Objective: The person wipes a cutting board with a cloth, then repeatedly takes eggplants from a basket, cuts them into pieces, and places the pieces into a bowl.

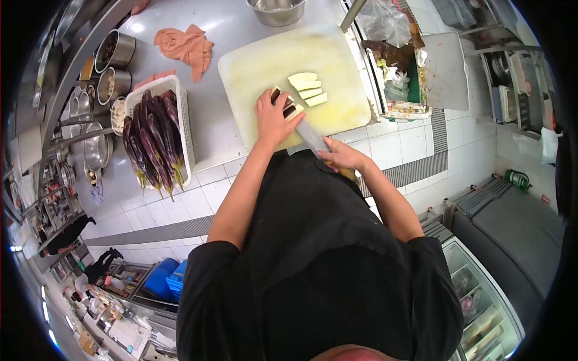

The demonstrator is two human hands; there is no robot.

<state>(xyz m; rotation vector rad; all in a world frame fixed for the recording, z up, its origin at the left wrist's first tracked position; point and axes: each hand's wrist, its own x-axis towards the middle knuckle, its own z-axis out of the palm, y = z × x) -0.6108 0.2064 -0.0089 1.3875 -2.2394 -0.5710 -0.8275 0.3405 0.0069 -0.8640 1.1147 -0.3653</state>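
My left hand (276, 120) presses down on dark-skinned eggplant pieces (293, 111) on the white cutting board (253, 66), its fingers curled over them. In my right hand (342, 155) is the handle of a knife (310, 138), whose wide blade reaches up to the pieces beside my left fingers. Just beyond, several pale cut eggplant pieces (310, 93) lie with their flesh side showing. Part of the held eggplant is hidden under my left hand.
Left of the board, a white plastic basket (189, 144) holds several whole eggplants (158, 132). An orange cloth (186, 48) and a metal bowl (277, 12) lie farther back. Metal pots (117, 49) line the left; a green-lined waste bin (412, 84) stands right.
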